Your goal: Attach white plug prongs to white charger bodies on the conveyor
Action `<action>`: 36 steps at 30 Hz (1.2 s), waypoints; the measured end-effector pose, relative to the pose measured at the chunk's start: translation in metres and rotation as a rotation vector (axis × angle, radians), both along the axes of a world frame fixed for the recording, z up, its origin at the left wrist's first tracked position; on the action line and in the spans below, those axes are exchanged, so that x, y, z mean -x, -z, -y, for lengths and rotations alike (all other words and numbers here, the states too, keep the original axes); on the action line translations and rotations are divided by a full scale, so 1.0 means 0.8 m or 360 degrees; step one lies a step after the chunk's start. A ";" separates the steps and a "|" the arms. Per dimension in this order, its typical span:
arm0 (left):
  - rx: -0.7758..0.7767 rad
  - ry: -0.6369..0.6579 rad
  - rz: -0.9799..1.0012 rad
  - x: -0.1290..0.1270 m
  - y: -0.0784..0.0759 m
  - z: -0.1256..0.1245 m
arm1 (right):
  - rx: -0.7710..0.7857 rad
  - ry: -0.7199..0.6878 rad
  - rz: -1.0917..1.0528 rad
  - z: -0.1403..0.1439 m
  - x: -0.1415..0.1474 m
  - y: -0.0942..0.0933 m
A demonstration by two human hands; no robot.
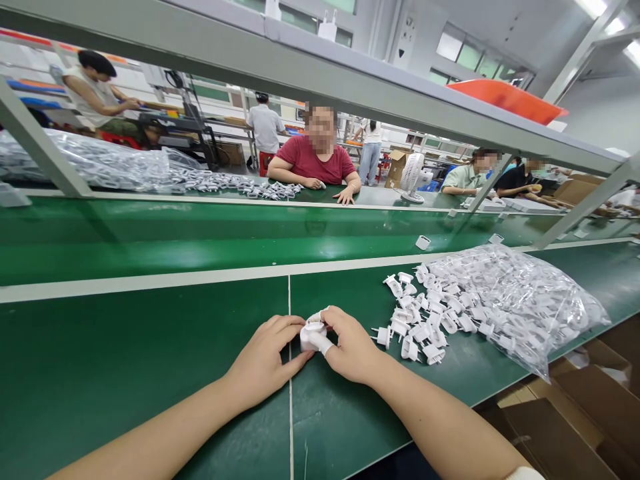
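Low over the green bench, both hands meet at a small white plug adapter (310, 339). My left hand (267, 360) closes its thumb and fingertips on the adapter's left side. From the other side, my right hand (353, 347) pinches it, with white covers on the thumb and index finger. The fingers hide part of the adapter, and its exact make-up cannot be told. To the right of my right hand lies a loose heap of white plug parts (420, 325) with metal pins. It spills from a clear plastic bag (530, 303) full of the same parts.
A green belt (200, 233) runs beyond the bench, carrying a white housing (423, 243). A slanted shelf beam (300, 57) crosses overhead. Opposite, a person in a red top (313, 160) sits by a heap of grey-white parts (240, 183). Cardboard boxes (560, 427) stand lower right.
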State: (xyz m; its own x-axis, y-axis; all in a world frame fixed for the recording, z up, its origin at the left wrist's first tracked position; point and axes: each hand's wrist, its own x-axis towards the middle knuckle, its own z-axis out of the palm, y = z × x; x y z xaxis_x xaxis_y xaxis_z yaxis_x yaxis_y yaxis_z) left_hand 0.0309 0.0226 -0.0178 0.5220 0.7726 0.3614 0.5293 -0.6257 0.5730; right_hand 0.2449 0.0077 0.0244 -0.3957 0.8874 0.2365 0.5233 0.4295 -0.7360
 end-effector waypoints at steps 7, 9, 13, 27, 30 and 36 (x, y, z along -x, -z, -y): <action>0.0011 -0.0009 0.0005 0.001 0.001 -0.001 | 0.0008 -0.0001 0.0009 -0.001 -0.001 0.000; 0.0011 -0.0008 0.0004 0.001 0.001 -0.001 | 0.0009 -0.0001 0.0015 -0.001 -0.001 0.000; 0.0007 0.0000 0.0003 0.001 0.000 -0.001 | 0.0013 -0.0010 0.0018 -0.001 -0.001 -0.001; 0.0032 0.0001 -0.0004 0.002 -0.005 0.001 | 0.0032 -0.0019 0.0058 0.000 -0.003 -0.004; 0.0033 -0.0002 -0.0010 0.001 -0.004 0.001 | 0.0033 -0.0023 0.0070 0.000 -0.003 -0.004; 0.0055 -0.0002 -0.0022 0.001 -0.003 0.001 | 0.0033 -0.0032 0.0091 0.000 -0.004 -0.005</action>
